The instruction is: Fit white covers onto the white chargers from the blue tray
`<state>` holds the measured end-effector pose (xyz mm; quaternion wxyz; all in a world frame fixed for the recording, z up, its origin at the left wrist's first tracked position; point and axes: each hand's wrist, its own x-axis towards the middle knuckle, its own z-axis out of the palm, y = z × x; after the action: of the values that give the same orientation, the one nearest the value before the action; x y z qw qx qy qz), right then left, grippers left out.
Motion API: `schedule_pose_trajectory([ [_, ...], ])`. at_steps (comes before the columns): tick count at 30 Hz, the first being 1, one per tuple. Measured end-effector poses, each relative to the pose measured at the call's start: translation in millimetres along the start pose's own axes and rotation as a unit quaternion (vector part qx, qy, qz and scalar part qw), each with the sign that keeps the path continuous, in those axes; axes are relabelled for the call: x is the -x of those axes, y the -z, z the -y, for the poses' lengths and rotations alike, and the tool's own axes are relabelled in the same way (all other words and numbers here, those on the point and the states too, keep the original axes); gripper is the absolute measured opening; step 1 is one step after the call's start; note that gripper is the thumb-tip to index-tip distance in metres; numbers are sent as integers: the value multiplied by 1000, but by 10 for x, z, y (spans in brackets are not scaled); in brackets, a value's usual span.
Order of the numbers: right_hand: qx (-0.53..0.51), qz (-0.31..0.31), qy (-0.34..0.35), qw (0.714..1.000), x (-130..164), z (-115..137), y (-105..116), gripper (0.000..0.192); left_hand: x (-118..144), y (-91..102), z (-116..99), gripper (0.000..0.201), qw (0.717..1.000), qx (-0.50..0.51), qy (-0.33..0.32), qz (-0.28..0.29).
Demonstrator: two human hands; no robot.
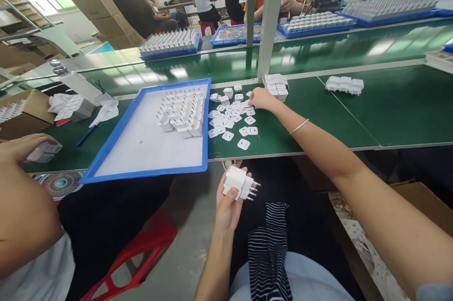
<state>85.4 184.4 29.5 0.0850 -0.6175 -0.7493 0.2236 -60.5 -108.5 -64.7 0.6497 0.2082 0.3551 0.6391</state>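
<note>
My left hand [228, 199] is closed around a few white plug adapters [238, 182], their metal pins pointing right, just below the bench edge. Over the green bench, my right hand [262, 98] reaches to the far side of a loose pile of small white square plates [230, 114]. Its fingertips are pinched together at the pile; whether a plate is between them is too small to tell. Beside that hand stands a block of stacked white adapter housings [276, 87]. Left of the pile, a blue-rimmed tray [146, 174] carries rows of white adapters [184, 111] with pins up.
A co-worker's hand [30, 147] holds white parts at the left. More white housings [344, 85] lie on the right of the bench. A pale metal post [268, 22] rises behind the pile. Filled trays [170, 44] line the far bench. A red stool [141, 263] stands below.
</note>
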Motion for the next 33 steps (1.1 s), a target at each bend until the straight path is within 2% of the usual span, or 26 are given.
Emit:
schedule_pose_trajectory([
  [5,-29,6,-21,999,-97,14,-36,36,-78,-91,-6,52,1000,13,-19,12],
  [11,-14,48,-29,998,-153,105,75,44,-165,-264,-117,59,999,-32,-20,4],
  [19,58,77,24,995,-51,372,97,46,-191,-372,-181,49,993,-96,-60,-27],
  [23,81,109,34,990,-34,436,72,34,-221,-387,-204,47,987,-140,-72,-23],
  [27,87,131,31,987,-43,458,79,30,-281,-415,-225,63,984,-148,-88,-36],
  [31,51,103,43,992,-5,371,107,26,-364,-403,-250,56,982,-147,-101,-64],
  [33,17,79,60,995,40,265,133,24,-411,-395,-290,52,978,-168,-108,-54],
])
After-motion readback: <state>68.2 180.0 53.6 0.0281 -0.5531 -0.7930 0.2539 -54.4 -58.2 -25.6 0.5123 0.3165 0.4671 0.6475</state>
